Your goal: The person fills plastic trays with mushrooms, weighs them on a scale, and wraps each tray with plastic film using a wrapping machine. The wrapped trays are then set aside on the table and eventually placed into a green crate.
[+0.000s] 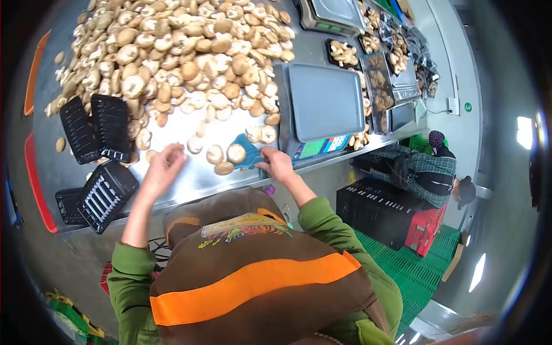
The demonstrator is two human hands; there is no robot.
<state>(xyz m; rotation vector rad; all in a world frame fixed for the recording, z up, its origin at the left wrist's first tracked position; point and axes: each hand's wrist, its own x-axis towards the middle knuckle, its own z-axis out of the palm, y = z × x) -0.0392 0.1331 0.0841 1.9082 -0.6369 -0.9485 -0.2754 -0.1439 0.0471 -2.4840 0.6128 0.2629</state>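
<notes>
My left hand (165, 168) hovers over the metal table's near edge, fingers loosely bent and apart, with nothing in it. Close to its fingertips are loose shiitake mushrooms, one (195, 144) just to the right. My right hand (277, 165) pinches the right edge of a crumpled blue cloth (249, 156) on the table. On the cloth's left part rests a mushroom (236, 153), pale underside up. Two more mushrooms sit left of it, and a pair lies just beyond the cloth. A large heap of shiitake mushrooms (172, 49) spreads over the table's far side.
Black plastic trays (108, 192) are stacked at the table's left. A scale (326, 103) stands to the right, with a second scale (330, 16) farther back. Filled mushroom trays (343, 53) lie beyond. At right, another person (431, 175) bends near a black crate (374, 210).
</notes>
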